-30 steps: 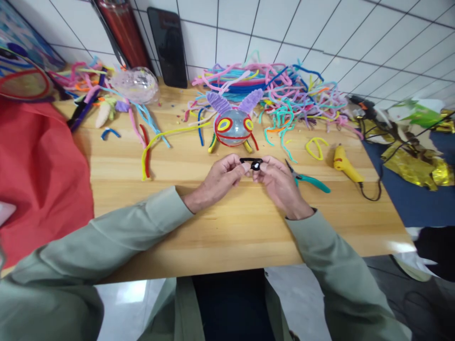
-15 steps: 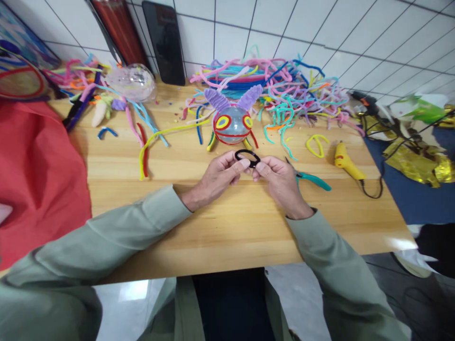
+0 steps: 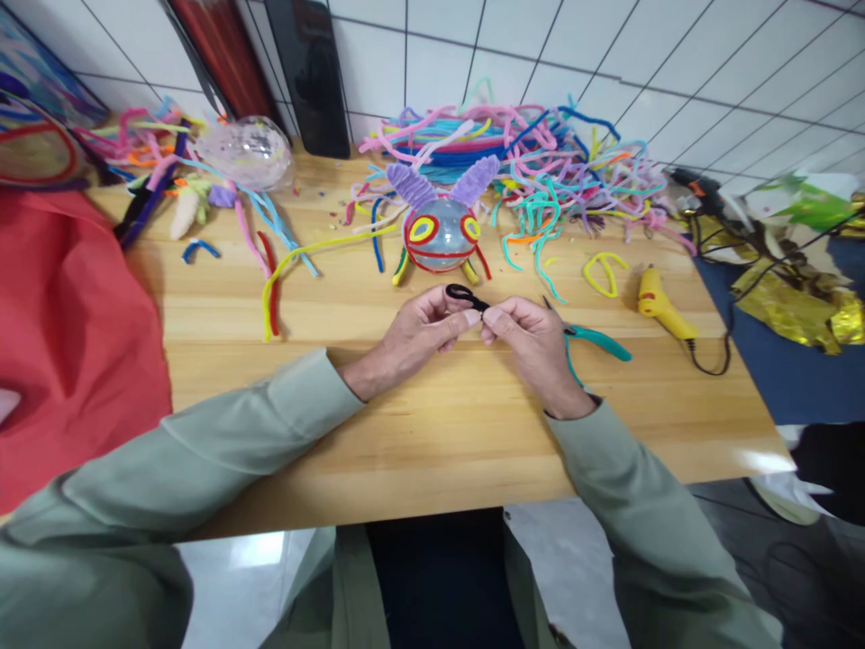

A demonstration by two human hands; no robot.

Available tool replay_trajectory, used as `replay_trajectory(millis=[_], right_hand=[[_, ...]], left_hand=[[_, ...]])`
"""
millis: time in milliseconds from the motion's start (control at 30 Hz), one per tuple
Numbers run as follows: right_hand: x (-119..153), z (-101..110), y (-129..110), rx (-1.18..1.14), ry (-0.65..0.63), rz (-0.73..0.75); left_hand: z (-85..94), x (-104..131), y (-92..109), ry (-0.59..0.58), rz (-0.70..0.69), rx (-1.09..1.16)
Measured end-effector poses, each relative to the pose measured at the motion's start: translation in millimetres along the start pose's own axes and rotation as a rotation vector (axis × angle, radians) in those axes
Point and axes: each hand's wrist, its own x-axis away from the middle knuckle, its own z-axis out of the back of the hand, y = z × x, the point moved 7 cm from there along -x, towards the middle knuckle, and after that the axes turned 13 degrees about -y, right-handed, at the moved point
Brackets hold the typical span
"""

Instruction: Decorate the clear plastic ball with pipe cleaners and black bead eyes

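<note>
Between both hands is a black pipe cleaner point(image 3: 462, 293) bent into a narrow loop. My left hand point(image 3: 423, 329) pinches it from the left with thumb and fingers. My right hand point(image 3: 527, 338) pinches its ends on the right, so the two thumbs almost meet. Just beyond the fingers stands a clear ball figure point(image 3: 442, 239) with purple ears, yellow-and-red ring eyes and a red mouth line. Beside my right hand lie pliers with teal handles point(image 3: 601, 342), partly hidden by that hand.
A yellow glue gun point(image 3: 662, 302) with its cord lies at the right, near a yellow pipe cleaner loop point(image 3: 604, 276). Piled pipe cleaners point(image 3: 473, 140) line the tiled wall. A dark phone point(image 3: 311, 77) leans there. Red cloth point(image 3: 74, 333) covers the left side.
The black loop has gone from a wide, round ring to a narrower shape, drawn together at its right end between my fingers. Both hands stay in nearly the same place.
</note>
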Motion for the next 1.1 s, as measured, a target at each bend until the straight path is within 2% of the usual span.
replay_trajectory(millis=[133,300,500,733,933,1100], right_hand=[[0.8,2.3,0.7,0.086,-0.018,-0.011],[-0.2,9.9,-1.8,0.053,0.047,0.066],[-4.9,1.0,9.5,-0.057,-0.075,0.053],[-5.7,0.7,18.5,-0.214,-0.110,0.025],[-6.3,3.0,9.4,-0.037,-0.147,0.123],[-9.1,2.5,10.7,-0.002,-0.179,0.123]], left_hand=[[-0.4,-0.2,2.3,-0.033,-0.024,-0.050],[-6.8,1.8,11.8,-0.073,0.031,-0.145],[-17.7,1.2,15.6,-0.205,0.051,-0.149],[-19.8,1.1,15.2,-0.248,0.079,-0.167],[-17.6,0.8,13.2,-0.249,0.067,-0.151],[-15.7,0.7,10.5,-0.229,0.049,-0.125]])
